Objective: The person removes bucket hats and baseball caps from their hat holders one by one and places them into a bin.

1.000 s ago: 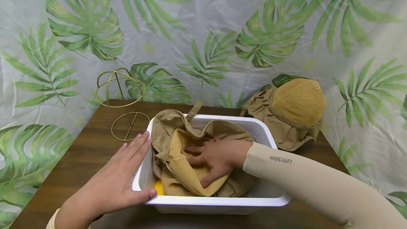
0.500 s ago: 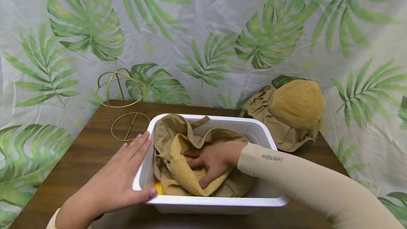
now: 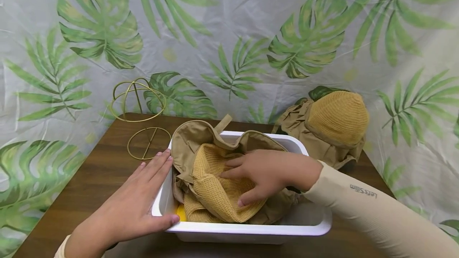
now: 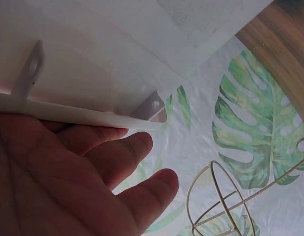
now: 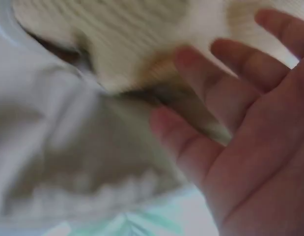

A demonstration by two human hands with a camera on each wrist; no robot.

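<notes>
A white plastic tub holds a tan cloth hat with a mustard knitted crown; its brim rises over the tub's back left edge. My left hand rests along the tub's left rim, fingers straight, thumb at the front corner. In the left wrist view that hand lies against the rim. My right hand is over the knitted crown with its fingers spread, gripping nothing. The right wrist view shows this hand beside the blurred knit and tan cloth.
On the brown wooden table, another tan hat with a mustard crown sits at the back right. A gold wire stand is at the back left. Something yellow lies in the tub's front left corner. A leaf-patterned cloth hangs behind.
My right hand has risen out of the hat's hollow and moved right. The brim and strap in the tub stand higher than half a second ago. My left hand has stayed on the rim.
</notes>
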